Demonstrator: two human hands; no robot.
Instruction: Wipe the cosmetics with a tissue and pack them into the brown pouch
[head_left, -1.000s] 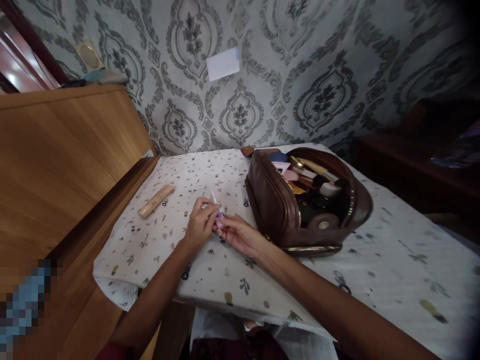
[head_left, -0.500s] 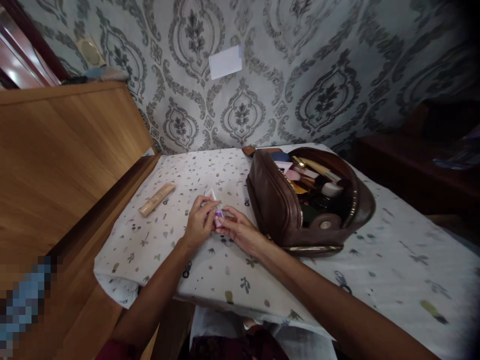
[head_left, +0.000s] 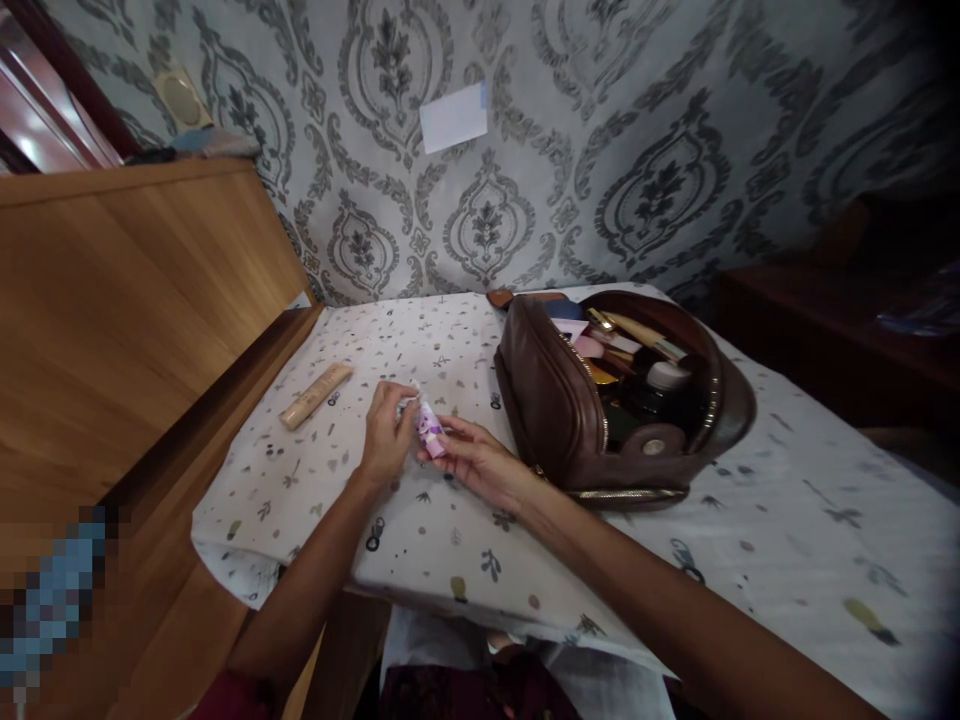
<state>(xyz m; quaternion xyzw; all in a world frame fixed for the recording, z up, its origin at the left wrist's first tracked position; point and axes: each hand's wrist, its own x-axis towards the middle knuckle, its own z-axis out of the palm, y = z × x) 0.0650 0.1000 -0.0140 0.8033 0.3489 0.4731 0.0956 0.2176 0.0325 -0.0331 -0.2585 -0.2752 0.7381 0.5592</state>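
Over the table, a small white-and-purple tube (head_left: 430, 432) tilts between my two hands. My right hand (head_left: 480, 462) has its thumb and fingers closed around the lower end, which is pink-purple. At the pale upper end my left hand (head_left: 388, 430) is closed, its fingertips pinching there; they partly hide that end. To the left of my hands, a beige squeeze tube (head_left: 316, 396) lies flat on the cloth. Right of them stands a brown leather makeup bag (head_left: 551, 390), unzipped, with brushes (head_left: 641, 335), a white-capped bottle (head_left: 666, 376) and other cosmetics inside.
A white patterned cloth (head_left: 420, 335) covers the table. Along the left side rises a wooden panel (head_left: 150, 300). Behind the table is a patterned wall (head_left: 487, 215) with a white paper (head_left: 454, 118) on it. Dark furniture (head_left: 795, 340) stands at the right.
My left hand has shifted slightly left and up along the small tube, and more of its purple print now shows. The right hand keeps its hold. The bag and beige tube stay put.
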